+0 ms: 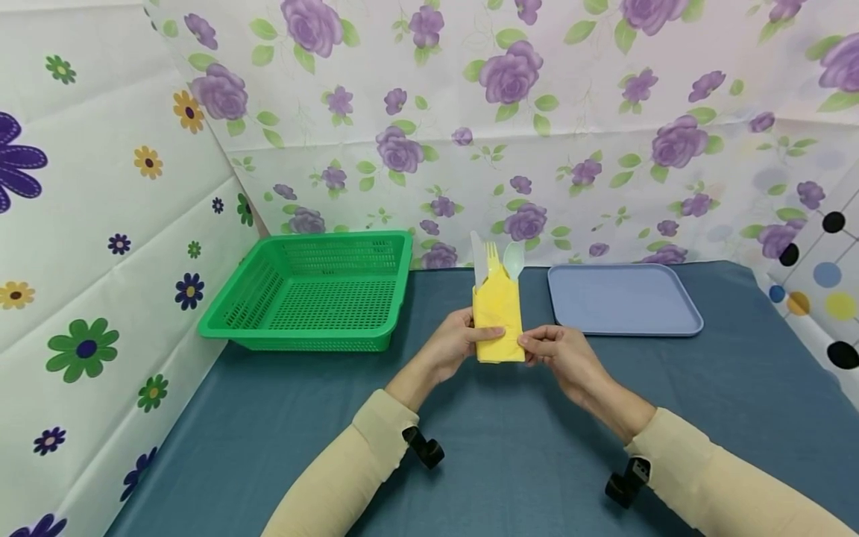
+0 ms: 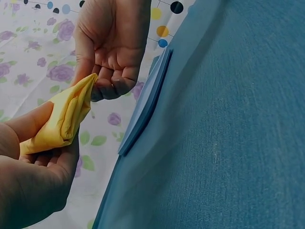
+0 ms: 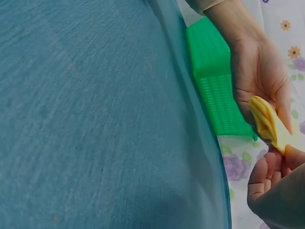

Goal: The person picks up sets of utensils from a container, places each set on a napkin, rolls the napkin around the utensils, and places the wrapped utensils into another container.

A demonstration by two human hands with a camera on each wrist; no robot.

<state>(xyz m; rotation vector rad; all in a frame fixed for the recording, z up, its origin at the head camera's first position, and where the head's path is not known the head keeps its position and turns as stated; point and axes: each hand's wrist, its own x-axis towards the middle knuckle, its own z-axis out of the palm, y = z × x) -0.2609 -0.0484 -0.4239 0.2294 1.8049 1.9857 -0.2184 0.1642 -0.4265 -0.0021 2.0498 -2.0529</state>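
A folded yellow napkin (image 1: 498,321) is held up above the table, upright in the head view. Out of its top stick a whitish knife (image 1: 479,257), a yellow fork (image 1: 493,258) and a pale green spoon (image 1: 514,259). My left hand (image 1: 451,344) grips the napkin's left side, thumb across its front. At the lower right edge my right hand (image 1: 562,358) pinches the napkin between thumb and fingers. Both wrist views show the napkin's folded bottom end, layered and thick; the cutlery is hidden there.
A green perforated basket (image 1: 302,341) stands at the back left of the blue-covered table (image 1: 510,462). To the back right lies a flat blue-grey tray (image 1: 624,298). Flowered sheets (image 1: 429,149) hang behind and at the left side.
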